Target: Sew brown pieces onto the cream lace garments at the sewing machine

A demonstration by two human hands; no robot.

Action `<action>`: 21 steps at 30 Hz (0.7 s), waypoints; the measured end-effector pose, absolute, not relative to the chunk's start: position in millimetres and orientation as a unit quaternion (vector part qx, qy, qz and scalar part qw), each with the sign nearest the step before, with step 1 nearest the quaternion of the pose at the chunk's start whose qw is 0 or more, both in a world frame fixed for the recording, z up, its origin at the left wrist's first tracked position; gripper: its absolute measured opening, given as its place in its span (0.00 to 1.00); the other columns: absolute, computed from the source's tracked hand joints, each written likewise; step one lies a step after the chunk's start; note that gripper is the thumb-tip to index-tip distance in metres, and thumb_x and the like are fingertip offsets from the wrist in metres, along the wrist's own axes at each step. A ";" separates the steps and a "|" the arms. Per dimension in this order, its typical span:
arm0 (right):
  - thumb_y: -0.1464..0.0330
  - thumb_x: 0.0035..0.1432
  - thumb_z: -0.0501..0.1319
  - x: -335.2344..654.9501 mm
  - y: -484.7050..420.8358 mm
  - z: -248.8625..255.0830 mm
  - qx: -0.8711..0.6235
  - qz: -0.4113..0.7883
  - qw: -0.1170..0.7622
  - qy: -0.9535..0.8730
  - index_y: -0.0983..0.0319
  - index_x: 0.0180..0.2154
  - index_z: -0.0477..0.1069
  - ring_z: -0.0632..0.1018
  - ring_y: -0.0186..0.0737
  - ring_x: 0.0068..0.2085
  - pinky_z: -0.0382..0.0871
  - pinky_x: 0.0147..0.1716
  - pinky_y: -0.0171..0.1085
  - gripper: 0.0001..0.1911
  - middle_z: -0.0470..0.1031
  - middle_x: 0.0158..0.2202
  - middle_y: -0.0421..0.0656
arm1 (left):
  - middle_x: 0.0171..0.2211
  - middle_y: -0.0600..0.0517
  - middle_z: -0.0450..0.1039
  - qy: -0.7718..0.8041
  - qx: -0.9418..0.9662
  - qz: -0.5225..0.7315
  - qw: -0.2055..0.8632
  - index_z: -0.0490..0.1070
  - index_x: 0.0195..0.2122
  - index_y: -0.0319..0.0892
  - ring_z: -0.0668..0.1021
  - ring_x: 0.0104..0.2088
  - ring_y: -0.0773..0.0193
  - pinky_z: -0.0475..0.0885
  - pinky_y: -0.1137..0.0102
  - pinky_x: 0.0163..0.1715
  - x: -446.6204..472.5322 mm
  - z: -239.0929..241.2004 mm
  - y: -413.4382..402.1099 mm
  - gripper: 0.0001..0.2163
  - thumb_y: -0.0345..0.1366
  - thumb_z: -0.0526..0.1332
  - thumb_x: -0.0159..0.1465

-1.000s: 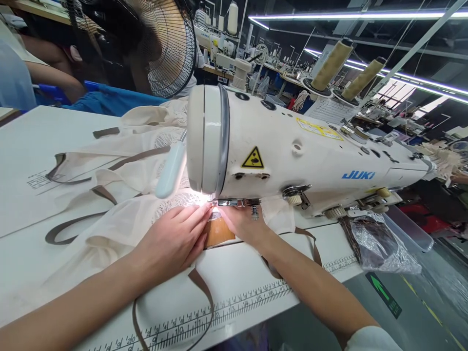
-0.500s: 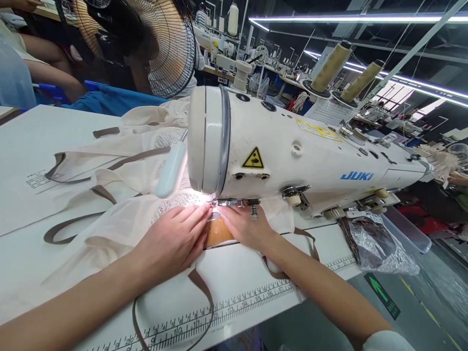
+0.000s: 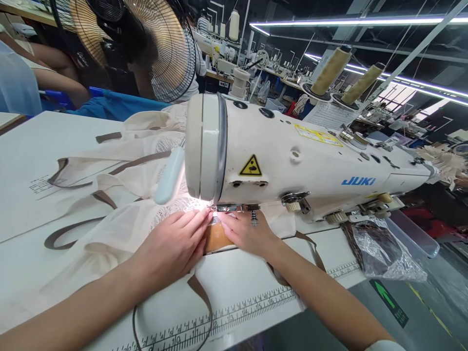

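Beneath the head of a white sewing machine (image 3: 278, 156), both hands meet close to the lit presser foot. My left hand (image 3: 175, 243) has its fingers together on the cream lace fabric (image 3: 164, 212), fingertips at the left of the needle area. My right hand (image 3: 252, 234) is closed at the right side of the foot, pinching the fabric's edge; its fingertips are partly covered by the machine. Between the hands shows a brownish-orange plate (image 3: 218, 237). A brown binding strip (image 3: 201, 292) hangs in a loop below my left hand. The needle point itself is lost in glare.
Cream garment pieces with brown straps (image 3: 80, 226) spread over the white table (image 3: 40, 141). A printed ruler (image 3: 234, 317) runs along its front edge. A clear plastic bag (image 3: 383, 248) lies at the right. Behind stand a fan (image 3: 168, 53) and thread cones (image 3: 331, 70); a person sits at upper left.
The view has shifted slightly, so the machine's head appears a little lower. Both hands stay at the presser foot, with the right fingers drawn slightly away from the needle area.
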State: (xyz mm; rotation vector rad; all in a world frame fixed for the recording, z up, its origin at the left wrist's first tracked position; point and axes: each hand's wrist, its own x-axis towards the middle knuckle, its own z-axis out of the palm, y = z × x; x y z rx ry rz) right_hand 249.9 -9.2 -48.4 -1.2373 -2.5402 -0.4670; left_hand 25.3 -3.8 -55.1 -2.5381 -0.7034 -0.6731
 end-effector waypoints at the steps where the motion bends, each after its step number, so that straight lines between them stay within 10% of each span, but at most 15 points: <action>1: 0.70 0.72 0.52 250.2 -9.1 -48.5 -0.426 -0.159 0.138 -0.880 0.57 0.49 0.76 0.78 0.39 0.46 0.66 0.45 0.37 0.15 0.82 0.47 0.39 | 0.44 0.38 0.79 -0.254 -0.912 -0.242 0.212 0.76 0.50 0.28 0.79 0.43 0.50 0.75 0.58 0.41 25.5 -54.8 -3.9 0.17 0.30 0.49 0.72; 21: 0.71 0.69 0.54 248.4 -14.8 -50.4 -0.469 -0.139 0.109 -0.865 0.58 0.51 0.74 0.76 0.41 0.44 0.66 0.39 0.38 0.14 0.79 0.43 0.44 | 0.46 0.40 0.80 -0.244 -0.917 -0.252 0.188 0.77 0.50 0.31 0.79 0.43 0.52 0.73 0.59 0.41 21.4 -54.9 0.1 0.16 0.29 0.51 0.71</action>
